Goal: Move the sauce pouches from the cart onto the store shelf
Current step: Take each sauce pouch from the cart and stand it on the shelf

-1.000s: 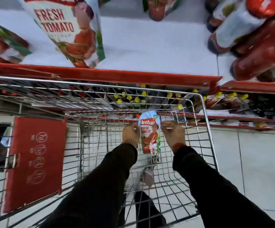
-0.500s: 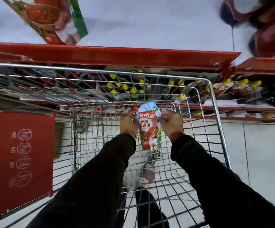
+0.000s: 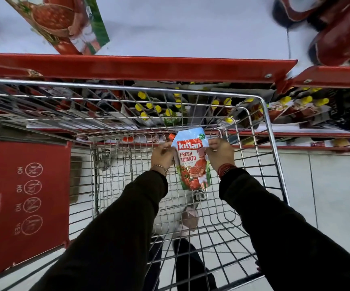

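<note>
The pouch (image 3: 193, 160) carries the brand "Kissan" in white letters on a red panel, with "FRESH TOMATO" in red beneath it and a line of small print below that is too fine to read. A small green round badge near its top corner reads "100%". The red flap (image 3: 26, 204) at the cart's (image 3: 274, 164) left end shows four crossed-out circle signs, labelled "NO", "NO", "NO" and "YES".
</note>
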Tool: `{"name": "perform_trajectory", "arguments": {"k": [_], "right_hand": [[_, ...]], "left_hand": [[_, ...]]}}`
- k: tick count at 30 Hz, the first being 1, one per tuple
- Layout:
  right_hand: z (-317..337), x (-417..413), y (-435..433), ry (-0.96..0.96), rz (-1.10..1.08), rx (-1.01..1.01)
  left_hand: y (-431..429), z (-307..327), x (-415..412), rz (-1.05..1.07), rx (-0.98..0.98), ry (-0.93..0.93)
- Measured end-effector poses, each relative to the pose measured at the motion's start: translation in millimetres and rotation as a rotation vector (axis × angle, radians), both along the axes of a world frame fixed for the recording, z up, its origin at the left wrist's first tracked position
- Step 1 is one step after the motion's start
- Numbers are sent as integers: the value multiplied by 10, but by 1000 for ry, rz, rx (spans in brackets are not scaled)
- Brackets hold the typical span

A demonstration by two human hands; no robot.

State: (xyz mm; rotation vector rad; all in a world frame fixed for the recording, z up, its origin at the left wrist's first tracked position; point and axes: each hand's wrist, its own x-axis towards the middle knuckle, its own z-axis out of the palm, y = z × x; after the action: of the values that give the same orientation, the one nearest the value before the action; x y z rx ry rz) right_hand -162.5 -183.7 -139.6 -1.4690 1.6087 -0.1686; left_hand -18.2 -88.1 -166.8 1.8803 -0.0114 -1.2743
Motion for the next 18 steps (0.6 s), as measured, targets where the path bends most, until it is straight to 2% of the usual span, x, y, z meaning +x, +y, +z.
{"name": "perform_trajectory", "arguments": {"k": [3,7,10,13,18], "right_hand": [[95,-12,80,-6,17,-49],[323,-92,238,-68,4,-71],[564,-151,348,-127,-39,-56],[931,-195,406,-263,-71,3],[1674,-247,470,-448,-22,-67]], "left_hand": [[167,108,-65,230,-52,184],[328,316,-167,303,-105,266],[414,596,-180,329,-136,235],[476,971,-165,316,-170,161],[495,1700,-119,315,-295,-24]]}}
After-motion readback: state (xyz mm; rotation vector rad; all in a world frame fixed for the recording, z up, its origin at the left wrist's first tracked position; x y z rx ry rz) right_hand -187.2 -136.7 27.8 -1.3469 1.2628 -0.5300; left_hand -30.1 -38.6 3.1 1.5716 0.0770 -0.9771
